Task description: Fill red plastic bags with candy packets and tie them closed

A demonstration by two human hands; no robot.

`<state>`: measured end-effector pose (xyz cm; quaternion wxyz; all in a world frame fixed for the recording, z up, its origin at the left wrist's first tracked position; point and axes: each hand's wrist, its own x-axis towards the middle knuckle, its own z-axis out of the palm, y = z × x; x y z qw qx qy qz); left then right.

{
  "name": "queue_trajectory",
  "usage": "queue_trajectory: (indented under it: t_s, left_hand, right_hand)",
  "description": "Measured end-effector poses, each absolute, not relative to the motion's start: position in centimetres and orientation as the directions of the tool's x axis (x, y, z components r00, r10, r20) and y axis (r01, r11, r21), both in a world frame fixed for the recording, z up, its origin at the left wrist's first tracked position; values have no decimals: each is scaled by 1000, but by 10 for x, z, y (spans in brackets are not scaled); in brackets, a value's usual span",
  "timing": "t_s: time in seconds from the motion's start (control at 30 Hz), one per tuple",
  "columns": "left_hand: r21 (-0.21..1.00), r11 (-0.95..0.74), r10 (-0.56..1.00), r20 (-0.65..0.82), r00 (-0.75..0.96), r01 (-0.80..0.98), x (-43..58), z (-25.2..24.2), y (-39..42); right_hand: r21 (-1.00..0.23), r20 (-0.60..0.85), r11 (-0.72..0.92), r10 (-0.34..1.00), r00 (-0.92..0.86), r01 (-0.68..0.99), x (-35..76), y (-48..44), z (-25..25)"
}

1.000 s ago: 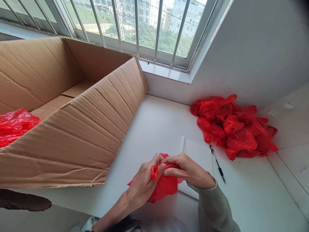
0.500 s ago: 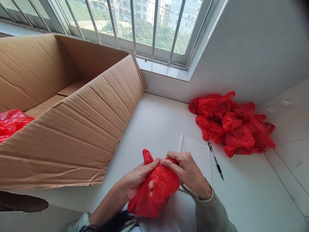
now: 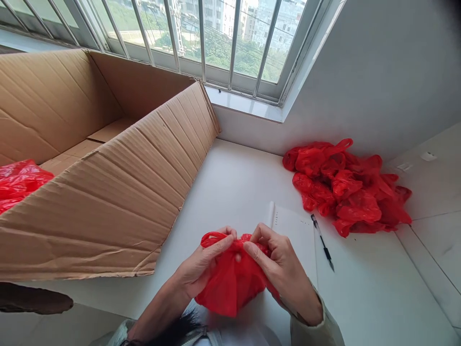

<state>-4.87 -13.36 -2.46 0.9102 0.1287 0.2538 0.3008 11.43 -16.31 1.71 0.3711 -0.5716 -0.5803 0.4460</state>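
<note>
Low in the middle of the head view, a red plastic bag (image 3: 236,290) hangs bunched between both hands above the white table. My left hand (image 3: 201,266) pinches its upper left part, where a loop of the plastic sticks out past the fingers. My right hand (image 3: 277,262) grips the gathered top on the other side, thumb against fingers. Both hands are closed on the bag and nearly meet at its top. A fingertip shows near the middle of the plastic. Whatever may be inside the bag cannot be made out.
A large open cardboard box (image 3: 104,192) stands on the left with red plastic (image 3: 21,182) inside. A heap of red plastic bags (image 3: 345,187) lies by the wall at right. A notebook (image 3: 293,230) and a pen (image 3: 323,243) lie on the white table (image 3: 378,288). A barred window (image 3: 216,48) is behind.
The hands have shifted their hold along the bag's top, and the bag is now spread wider between them. An upright red tip at left has become a loop by the left fingers.
</note>
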Motion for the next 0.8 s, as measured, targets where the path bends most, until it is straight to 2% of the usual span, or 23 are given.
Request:
queue_trajectory:
  t_s: [0.07,0.17,0.23,0.37,0.43,0.53,0.6,0.67,0.73,0.8]
  left_hand:
    - [459,735,656,-296,695,-498,-50,-24,-134]
    - [634,608,720,-188,668,-477,-50,-22,-134]
    - [728,530,749,-163,642,-435,-50,-18,-134]
    - [858,422,725,-125,677,-293,-52,-12,-133]
    - [913,338,721,-94,687,-230,-54,-12,-132]
    - [982,155,775,-51,630,-111,-57,-16,-131]
    - [1000,2,826,-10,564,13,-58,-21,-132]
    - [967,-210,873,120,473,142,-58,-26,-133]
    - [860,-462,839,345,422,216,-58,-32,-133]
    - [711,-658,735,535,416,247,-57,-37,-134]
  right_hand:
    - [-954,-125,-84,984,-128,287,111,-170,13]
    - [-952,-174,-105,958,-227,289,116,-177,6]
    - [-946,-149,-62,954,-258,317,125,-176,4]
    - [-958,26,72,986,-164,278,139,-165,-2]
    - [-975,18,67,974,-224,210,138,-160,-6]
    - [-992,-62,-25,948,-312,120,130,-156,-15]
    - [-994,-99,-82,956,-276,70,125,-156,-20]
    - [-992,-125,-122,961,-245,26,122,-157,-23]
    - [-990,-136,-141,961,-239,-7,120,-158,-23]
    - [-990,-134,-139,960,-247,-2,120,-160,-21]
